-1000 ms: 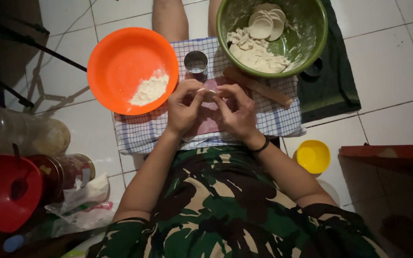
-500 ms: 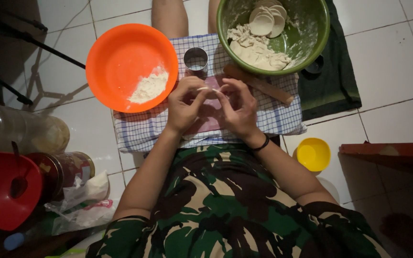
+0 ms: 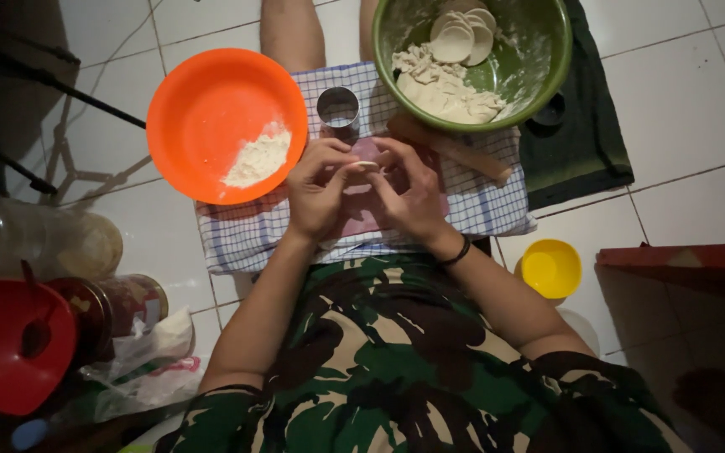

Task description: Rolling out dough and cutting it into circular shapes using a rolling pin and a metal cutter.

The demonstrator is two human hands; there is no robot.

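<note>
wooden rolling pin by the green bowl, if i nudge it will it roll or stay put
The rolling pin is round and lies free, so it would probably roll sideways. The checked cloth beneath may slow it, and one end sits by the green bowl, which could stop it. It looks stiff and solid, unlikely to bend.

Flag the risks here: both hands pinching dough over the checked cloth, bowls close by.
1. The green bowl overhangs the checked cloth edge; a nudge might tip it.
2. The rolling pin lies right beside the right hand and could roll off.
3. The left hand sits near the orange bowl; an elbow shift might spill its flour.
</note>
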